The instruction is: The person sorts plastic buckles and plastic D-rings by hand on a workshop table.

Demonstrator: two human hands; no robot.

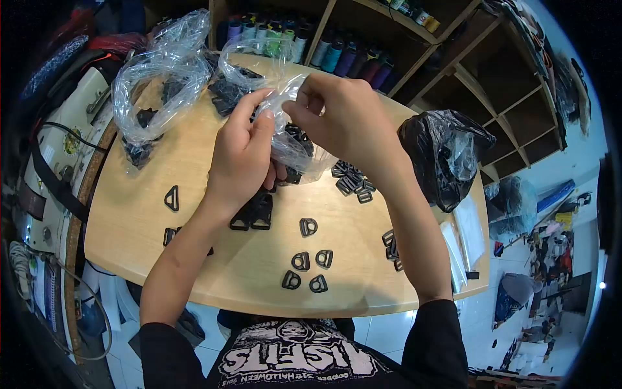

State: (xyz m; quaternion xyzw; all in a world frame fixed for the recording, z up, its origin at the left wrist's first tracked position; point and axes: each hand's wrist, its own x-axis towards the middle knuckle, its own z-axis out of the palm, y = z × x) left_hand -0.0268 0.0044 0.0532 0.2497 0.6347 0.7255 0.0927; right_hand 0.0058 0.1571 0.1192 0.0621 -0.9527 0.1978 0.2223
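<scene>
My left hand (243,146) is closed on the side of a clear plastic bag (316,163), thumb on the near face. At the bag's top edge, the fingers of my right hand (343,117) are curled in a pinch on the plastic. Small black plastic pieces (299,137) show through the bag. Black buckles (261,214) lie just below my left hand. Several black D-rings (300,260) are spread on the table (240,275) nearer to me. A heap of black strap slides (350,178) sits by my right wrist.
Open clear bags (126,97) with black parts stand at the back left. A black plastic bag (424,152) is on the right edge, near white packets (468,230). Thread spools (334,55) fill a shelf behind. A sewing machine (65,155) is at the left.
</scene>
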